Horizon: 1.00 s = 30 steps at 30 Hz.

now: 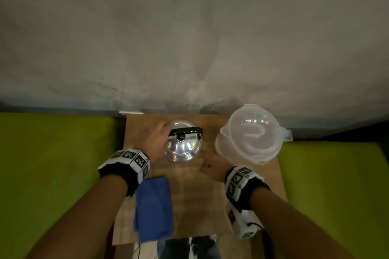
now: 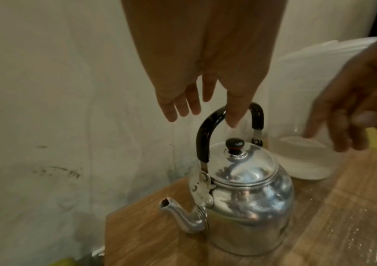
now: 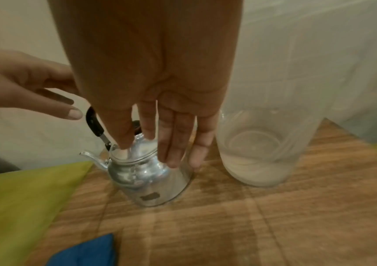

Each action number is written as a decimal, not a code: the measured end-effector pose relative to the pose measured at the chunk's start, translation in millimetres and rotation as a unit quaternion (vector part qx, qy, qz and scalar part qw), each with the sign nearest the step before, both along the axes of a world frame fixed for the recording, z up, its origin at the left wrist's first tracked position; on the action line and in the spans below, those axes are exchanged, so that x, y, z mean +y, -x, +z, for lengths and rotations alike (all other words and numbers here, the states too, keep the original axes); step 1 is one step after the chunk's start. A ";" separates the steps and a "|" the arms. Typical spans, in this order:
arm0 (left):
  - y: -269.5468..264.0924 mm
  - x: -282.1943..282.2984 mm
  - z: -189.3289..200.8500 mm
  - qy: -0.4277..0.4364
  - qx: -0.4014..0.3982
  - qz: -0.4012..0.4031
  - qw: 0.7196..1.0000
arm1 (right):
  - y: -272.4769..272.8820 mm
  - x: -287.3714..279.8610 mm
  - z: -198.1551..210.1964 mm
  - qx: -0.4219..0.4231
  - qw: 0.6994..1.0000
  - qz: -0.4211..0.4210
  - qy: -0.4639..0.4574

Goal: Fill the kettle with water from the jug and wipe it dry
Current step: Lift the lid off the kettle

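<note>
Wooden table (image 1: 261, 185) between green cushions (image 1: 48, 153)

A: We see our right hand (image 3: 160, 100) from behind the palm, fingers (image 3: 176, 136) straight and spread, hanging over the steel kettle (image 3: 146, 180).

B: Are we touching it?

A: We cannot tell; the fingertips overlap the lid (image 3: 137, 153), which sits on the kettle. Its spout (image 3: 92, 158) points left.

B: And our left hand (image 3: 23, 86)?

A: It comes in from the left, fingers loose, holding nothing, near the black handle (image 3: 93, 124).

B: The jug (image 3: 265, 147)?

A: It stands just right of the kettle on the wooden table (image 3: 228, 225), clear plastic. A blue cloth (image 3: 87, 252) lies at the near edge, and green fabric (image 3: 23, 198) at the left.
</note>
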State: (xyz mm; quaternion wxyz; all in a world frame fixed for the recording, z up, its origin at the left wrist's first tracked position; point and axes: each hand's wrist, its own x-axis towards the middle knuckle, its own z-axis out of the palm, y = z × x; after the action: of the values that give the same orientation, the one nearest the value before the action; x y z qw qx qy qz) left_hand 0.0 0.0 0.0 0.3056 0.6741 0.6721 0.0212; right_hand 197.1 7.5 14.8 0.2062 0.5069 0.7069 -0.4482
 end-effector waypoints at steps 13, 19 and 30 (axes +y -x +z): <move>-2.0 44.0 -23.0 0.094 -0.117 0.015 0.988 | 61.8 35.0 -45.7 0.065 0.988 -0.135 -0.047; -2.6 47.3 -33.0 0.099 -0.103 0.030 0.989 | 83.2 46.4 -62.9 0.033 0.975 -0.217 -0.044; -6.9 47.4 -33.4 0.110 -0.127 0.062 0.984 | 76.1 48.2 -40.9 0.057 0.979 -0.189 -0.042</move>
State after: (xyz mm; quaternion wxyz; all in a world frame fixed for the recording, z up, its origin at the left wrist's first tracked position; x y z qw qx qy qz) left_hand 6.9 47.4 -33.4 0.4586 0.5856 0.6665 0.0509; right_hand 121.0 55.8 -26.1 0.0559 0.6135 0.6268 -0.4771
